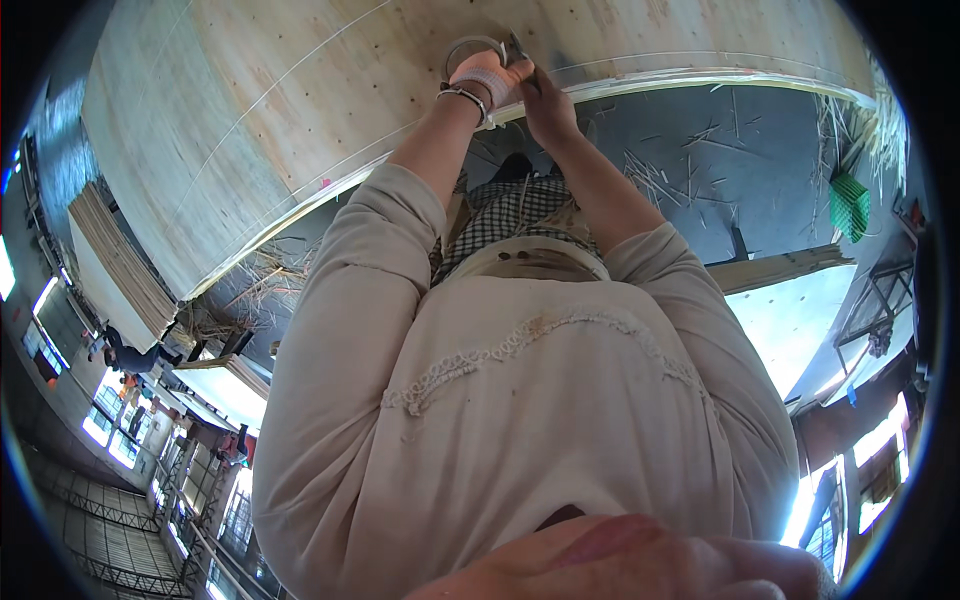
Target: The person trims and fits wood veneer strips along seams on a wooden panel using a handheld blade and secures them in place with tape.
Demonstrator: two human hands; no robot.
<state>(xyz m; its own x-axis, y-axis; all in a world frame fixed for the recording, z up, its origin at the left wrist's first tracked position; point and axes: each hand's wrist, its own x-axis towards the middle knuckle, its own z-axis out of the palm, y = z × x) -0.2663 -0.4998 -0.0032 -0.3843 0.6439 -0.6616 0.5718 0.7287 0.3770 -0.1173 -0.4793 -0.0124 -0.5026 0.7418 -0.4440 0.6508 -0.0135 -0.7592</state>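
Observation:
My left hand [485,75], in a pale pink fingerless or thin glove, is closed at a pale ring-shaped roll [453,52], which looks like tape, near the edge of the plywood sheet [250,120]. My right hand [546,108] is bare and closed on a slim dark metal tool [515,48], just beside the left. What kind of tool it is, I cannot make out. Both hands meet over the board, which has pale drawn curved lines, small dark dots and a layered edge.
Wood strips [660,180] litter the grey floor below the board. Stacked sheets [120,260] stand at left, with people [130,355] beyond. A green checked bag [848,207] and a metal frame [865,310] are at right; a plank [780,270] lies below the board.

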